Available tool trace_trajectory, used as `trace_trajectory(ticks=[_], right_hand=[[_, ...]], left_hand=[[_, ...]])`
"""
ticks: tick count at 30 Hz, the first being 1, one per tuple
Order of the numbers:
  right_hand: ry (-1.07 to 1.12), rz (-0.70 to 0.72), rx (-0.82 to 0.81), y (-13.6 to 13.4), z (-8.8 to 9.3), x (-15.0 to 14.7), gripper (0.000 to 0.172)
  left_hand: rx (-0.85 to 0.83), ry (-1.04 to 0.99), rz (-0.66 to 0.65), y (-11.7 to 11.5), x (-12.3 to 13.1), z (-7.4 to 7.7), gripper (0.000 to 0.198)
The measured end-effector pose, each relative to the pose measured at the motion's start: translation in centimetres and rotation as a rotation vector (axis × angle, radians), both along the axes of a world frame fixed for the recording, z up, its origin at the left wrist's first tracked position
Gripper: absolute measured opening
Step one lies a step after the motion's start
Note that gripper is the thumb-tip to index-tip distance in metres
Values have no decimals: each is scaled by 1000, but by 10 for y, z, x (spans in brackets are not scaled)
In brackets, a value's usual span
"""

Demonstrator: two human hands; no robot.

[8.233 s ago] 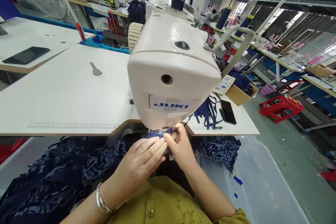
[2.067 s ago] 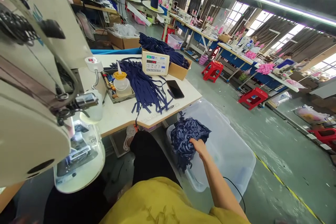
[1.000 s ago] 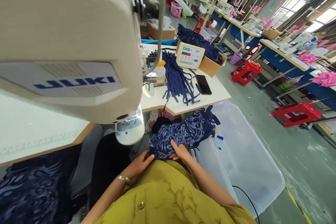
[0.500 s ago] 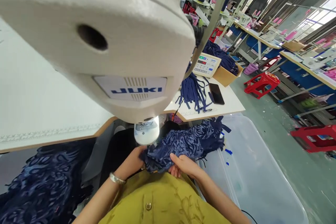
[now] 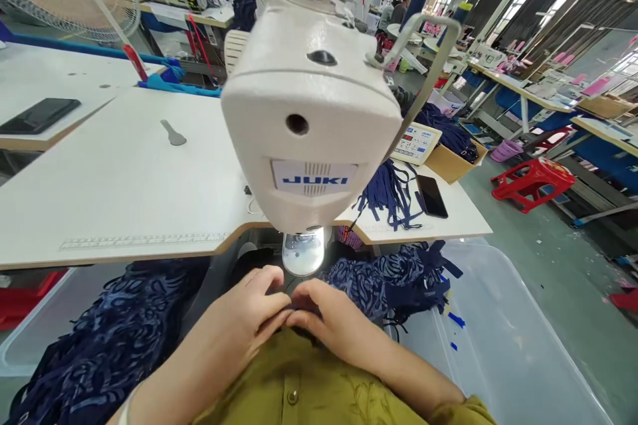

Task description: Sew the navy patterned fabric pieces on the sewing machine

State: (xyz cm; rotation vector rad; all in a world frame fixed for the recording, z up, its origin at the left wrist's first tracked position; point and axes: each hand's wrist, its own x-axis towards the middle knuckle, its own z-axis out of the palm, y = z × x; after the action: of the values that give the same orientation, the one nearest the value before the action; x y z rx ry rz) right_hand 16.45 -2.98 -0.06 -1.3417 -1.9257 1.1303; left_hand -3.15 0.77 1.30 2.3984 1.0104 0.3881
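- Both left hand [image 5: 249, 312] and right hand [image 5: 336, 319] pinch patterned fabric [image 5: 366, 279], fingers closed, gripped edge mostly hidden!
- It trails over the clear bin [image 5: 518, 345], blue scraps [image 5: 456, 320] inside.
- Cardboard box [image 5: 448, 163]: navy pieces [image 5: 446, 133] heaped in.
- Left bin [image 5: 37, 335]: largely hidden by a dark pile [image 5: 117, 345].

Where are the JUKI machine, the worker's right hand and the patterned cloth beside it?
JUKI machine [image 5: 319, 103]: head view, white front cover.
Right hand [image 5: 337, 322]: head view, middle of the hand.
Patterned cloth [image 5: 381, 275]: head view, its patterned surface.
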Motion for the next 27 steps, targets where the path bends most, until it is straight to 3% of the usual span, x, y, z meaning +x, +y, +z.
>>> trace_trajectory(ticks=[3,8,12,16,19,22,25,27], right_hand=[[-20,64,47,4,9,12,20],[85,156,78,6,36,42,22],[106,72,58,2,36,43,22],[207,-108,11,1,21,31,20],[205,-291,39,9,15,26,19],[120,-340,71,24,15,26,20],[29,-326,69,37,15,29,20],[20,-300,57,43,13,30,20]], left_hand=[[100,20,57,-1,-11,11,30],[-257,-210,21,-3,-4,26,20],[-353,-403,118,-5,12,33,19],[-347,-381,213,-3,25,25,22],[-129,-328,324,1,28,15,29],[353,-242,405,6,26,9,29],[741,-101,256,9,24,6,29],[829,-16,76,11,24,3,36]])
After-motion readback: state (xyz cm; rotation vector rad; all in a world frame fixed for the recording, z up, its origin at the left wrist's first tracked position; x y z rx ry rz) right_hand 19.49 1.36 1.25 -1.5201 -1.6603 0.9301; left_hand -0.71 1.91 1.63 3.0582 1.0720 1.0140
